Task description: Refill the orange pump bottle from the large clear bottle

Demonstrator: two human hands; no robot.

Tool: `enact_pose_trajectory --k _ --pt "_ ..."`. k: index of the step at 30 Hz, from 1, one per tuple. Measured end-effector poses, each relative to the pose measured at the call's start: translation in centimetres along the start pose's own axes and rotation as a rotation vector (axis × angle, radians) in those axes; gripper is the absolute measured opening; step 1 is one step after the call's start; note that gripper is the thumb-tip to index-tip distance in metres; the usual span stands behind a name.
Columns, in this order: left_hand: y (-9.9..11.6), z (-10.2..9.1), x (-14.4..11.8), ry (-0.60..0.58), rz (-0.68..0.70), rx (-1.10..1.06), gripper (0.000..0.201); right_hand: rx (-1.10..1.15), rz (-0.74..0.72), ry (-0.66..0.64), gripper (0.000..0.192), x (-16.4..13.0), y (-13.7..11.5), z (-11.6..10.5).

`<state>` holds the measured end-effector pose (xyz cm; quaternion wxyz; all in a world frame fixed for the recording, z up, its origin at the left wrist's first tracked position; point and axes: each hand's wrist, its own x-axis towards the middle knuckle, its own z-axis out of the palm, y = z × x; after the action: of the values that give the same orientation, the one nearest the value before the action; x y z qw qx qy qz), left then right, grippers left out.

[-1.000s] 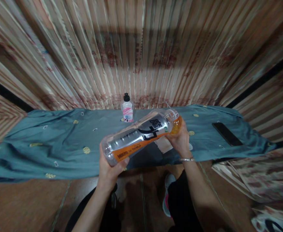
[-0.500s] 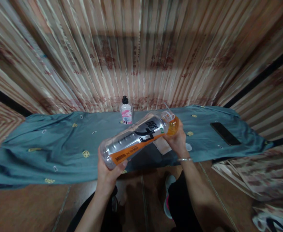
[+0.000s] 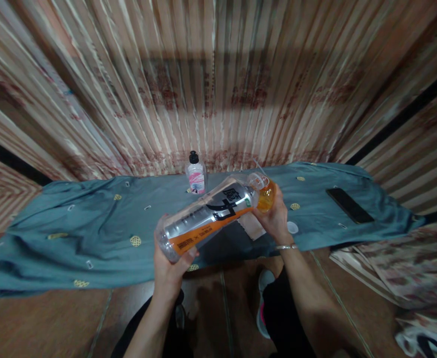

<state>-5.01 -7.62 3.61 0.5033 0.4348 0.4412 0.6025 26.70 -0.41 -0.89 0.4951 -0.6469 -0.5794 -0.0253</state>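
Note:
My left hand (image 3: 173, 268) is wrapped round the base of a large clear plastic bottle (image 3: 211, 211) with a silver and orange label. The bottle lies tilted in the air, its neck up and to the right. My right hand (image 3: 276, 216) is closed round a small clear container (image 3: 266, 196) with orange liquid in it, held right against the bottle's neck. A thin clear strip sticks up above the container; what it belongs to I cannot make out. Whether liquid passes between the two does not show.
Behind the big bottle stands a small clear bottle (image 3: 196, 176) with a black cap and pink label. A dark phone (image 3: 349, 205), a white round lid (image 3: 292, 227) and a pale packet (image 3: 252, 226) lie on the teal cloth (image 3: 102, 219). A striped curtain (image 3: 218, 99) hangs behind.
The view has shifted slightly. Both hands keep hold of the bottle and the container in nearly the same pose, with the bottle's base a little further right.

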Motion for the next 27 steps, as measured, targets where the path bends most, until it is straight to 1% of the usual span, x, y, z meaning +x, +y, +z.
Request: enact_pose_trajectory --k 2,5,9,12,15,19,24,27 --pt "0.1 0.0 0.0 0.011 0.006 -0.002 0.106 -0.017 -0.009 0.015 0.099 -0.1 0.0 0.1" --pt "0.2 0.0 0.2 0.027 0.013 -0.005 0.105 -0.014 -0.021 0.023 0.099 -0.2 0.0 0.3" --pt "0.2 -0.2 0.4 0.022 0.020 -0.007 0.101 0.006 -0.012 0.014 0.099 -0.3 -0.3 0.3" --pt "0.3 -0.1 0.4 0.013 0.025 -0.004 0.093 0.009 -0.005 0.027 0.098 -0.3 -0.5 0.4" --pt "0.6 0.3 0.1 0.017 0.030 -0.003 0.088 0.017 -0.007 0.051 0.099 -0.3 -0.6 0.5" --pt "1.2 1.2 -0.3 0.057 0.019 -0.016 0.081 0.010 0.003 0.049 0.097 -0.4 -0.6 0.6" --pt "1.7 1.6 -0.4 0.065 0.004 -0.007 0.088 0.015 -0.007 0.043 0.097 -0.5 -0.5 0.7" --pt "1.6 1.7 -0.3 0.067 -0.002 -0.017 0.086 0.017 -0.012 0.055 0.097 -0.5 -0.4 0.7"
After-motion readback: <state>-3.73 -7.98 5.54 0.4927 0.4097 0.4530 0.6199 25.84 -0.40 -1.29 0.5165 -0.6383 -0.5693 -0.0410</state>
